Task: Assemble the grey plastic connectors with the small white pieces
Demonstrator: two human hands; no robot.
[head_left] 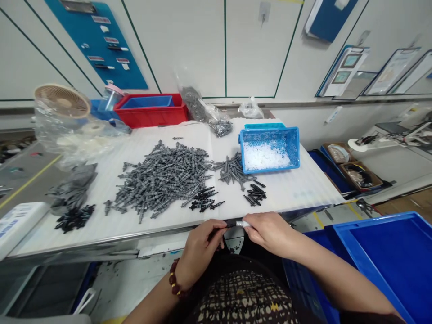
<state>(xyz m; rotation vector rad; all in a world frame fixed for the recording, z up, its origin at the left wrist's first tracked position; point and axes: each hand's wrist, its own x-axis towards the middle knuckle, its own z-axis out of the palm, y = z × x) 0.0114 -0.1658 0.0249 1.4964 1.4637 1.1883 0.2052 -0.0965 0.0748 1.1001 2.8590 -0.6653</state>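
Just off the table's front edge, my left hand (201, 245) pinches the end of a small black ribbed plastic part (231, 223). My right hand (268, 231) grips a white cylindrical piece (240, 223) with a clear or greyish end, which meets the black part end to end. Whether the two are joined I cannot tell. Beyond my hands lie a small group of black parts with pale rings (204, 199) and a few plain black parts (255, 194). A large heap of grey ribbed parts (165, 177) spreads behind, beside a smaller grey pile (231, 169).
A blue bin (271, 169) of small white rings stands at the back right. Further left are a red bin (151, 118), a fan in plastic (62, 101) and bagged black parts (74, 218). Blue trays (388, 252) sit low at my right.
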